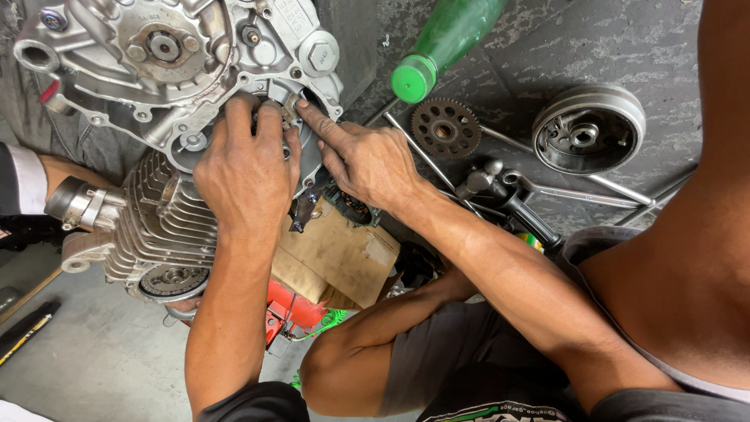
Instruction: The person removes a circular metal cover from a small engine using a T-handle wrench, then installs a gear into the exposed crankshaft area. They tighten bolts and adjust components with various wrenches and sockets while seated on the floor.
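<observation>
Left hand (pixel 246 168) fingers curled on engine case (pixel 180 62); right hand (pixel 367 160) forefinger extended, touching it; capped green bottle (pixel 441 43) nearby

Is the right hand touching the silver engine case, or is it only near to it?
Touching. The head view shows the right hand with its index fingertip pressed on the rim of the engine case, no gap visible, beside the left hand.

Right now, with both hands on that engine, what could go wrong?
The left hand and right hand press fingers into an opening of the engine, so they might get pinched on metal edges. The engine rests on a cardboard box and could shift. The green bottle close by might tip.
</observation>
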